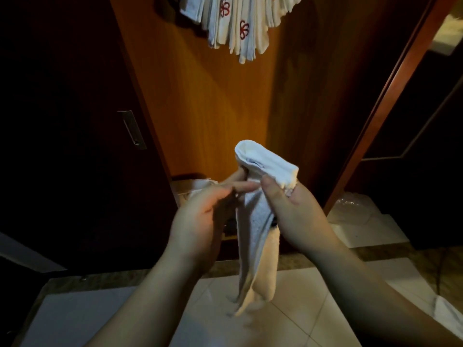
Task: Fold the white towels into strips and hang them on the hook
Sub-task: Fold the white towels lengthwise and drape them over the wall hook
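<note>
Both hands' grip holds a folded towel [260, 221] above pale floor tiles [300, 321].

Warm light is falling on an orange-brown wooden door [200, 96], dark panels [62, 146] are flanking it, and pale glossy floor tiles [313, 309] are reflecting light below.
</note>
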